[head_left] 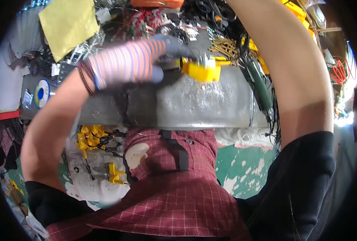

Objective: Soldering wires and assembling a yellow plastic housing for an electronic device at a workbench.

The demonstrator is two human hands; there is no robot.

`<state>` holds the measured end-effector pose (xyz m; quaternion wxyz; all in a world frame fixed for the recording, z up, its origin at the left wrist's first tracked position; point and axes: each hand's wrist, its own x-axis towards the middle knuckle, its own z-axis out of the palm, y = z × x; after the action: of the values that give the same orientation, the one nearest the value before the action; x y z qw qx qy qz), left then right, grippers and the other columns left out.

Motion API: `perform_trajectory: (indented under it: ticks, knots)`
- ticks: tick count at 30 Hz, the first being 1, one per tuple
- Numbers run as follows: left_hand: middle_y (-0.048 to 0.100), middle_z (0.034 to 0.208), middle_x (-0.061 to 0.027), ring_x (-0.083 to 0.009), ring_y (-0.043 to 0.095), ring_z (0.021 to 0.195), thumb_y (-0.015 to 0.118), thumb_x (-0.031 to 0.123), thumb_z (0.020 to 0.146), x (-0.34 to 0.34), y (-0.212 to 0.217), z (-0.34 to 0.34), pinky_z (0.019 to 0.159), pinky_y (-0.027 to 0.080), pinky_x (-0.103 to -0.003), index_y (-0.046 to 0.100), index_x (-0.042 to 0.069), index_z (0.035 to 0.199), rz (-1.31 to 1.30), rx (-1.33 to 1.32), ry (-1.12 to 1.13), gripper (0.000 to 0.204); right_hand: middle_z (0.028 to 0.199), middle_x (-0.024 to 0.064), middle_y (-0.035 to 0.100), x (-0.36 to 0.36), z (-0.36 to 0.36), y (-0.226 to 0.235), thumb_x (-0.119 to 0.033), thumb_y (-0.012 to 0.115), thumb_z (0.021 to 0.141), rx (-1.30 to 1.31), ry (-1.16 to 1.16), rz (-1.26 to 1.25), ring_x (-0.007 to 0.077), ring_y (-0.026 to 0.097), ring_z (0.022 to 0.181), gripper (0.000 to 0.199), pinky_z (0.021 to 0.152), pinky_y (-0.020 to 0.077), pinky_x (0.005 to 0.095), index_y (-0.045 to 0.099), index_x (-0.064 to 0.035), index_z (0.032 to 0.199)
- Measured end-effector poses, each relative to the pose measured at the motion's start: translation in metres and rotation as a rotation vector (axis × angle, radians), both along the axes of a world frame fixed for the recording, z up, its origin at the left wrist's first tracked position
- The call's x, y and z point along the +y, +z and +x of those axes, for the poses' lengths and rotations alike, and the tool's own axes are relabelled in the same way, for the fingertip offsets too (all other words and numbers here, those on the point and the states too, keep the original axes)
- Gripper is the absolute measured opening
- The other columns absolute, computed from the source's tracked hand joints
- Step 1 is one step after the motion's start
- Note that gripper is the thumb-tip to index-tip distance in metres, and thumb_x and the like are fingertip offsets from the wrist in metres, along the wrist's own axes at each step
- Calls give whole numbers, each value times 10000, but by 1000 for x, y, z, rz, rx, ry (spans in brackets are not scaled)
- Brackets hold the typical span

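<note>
My left hand (134, 60), in a striped glove with dark fingertips, reaches over the workbench and is smeared by motion. Its fingers stretch to the right, with the thumb apart from them. Close to the fingertips is a yellow plastic housing (202, 71) with small metallic parts on its top. A dark piece (169, 64) shows in the gap between thumb and fingers; I cannot make out its kind. My bare right forearm (282, 44) runs up past the top edge, so my right hand is out of the picture.
On the grey bench (142, 106) lie a solder wire spool (42, 93), yellow paper (68, 28), brown sticks (225, 49) and a dark green handled tool (258, 86). Loose wires and small parts crowd the back. Yellow pieces with cables (91, 137) lie below the bench edge, left of my lap.
</note>
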<state>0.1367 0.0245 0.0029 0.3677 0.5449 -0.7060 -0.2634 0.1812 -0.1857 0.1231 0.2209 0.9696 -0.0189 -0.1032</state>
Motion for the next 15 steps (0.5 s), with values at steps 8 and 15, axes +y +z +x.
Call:
perform_trajectory:
  ticks: [8,15]
  knots:
    - [587,1370,-88,-186,515,1288,483,-23,663,-10,23,14,1099,363,-293,513,132,1445,365,-2,97,797,972,200,732,-4,2,-7,-124,691,708,-4,75,-27,341,711,885,261,747,561,423,756,-11,935]
    - [584,1333,-117,-214,491,1312,490,-61,670,-7,17,2,1097,383,-335,542,104,1404,268,69,51,753,1010,188,733,-12,2,-6,-106,695,719,-38,68,-16,337,711,924,258,780,566,414,754,-6,949]
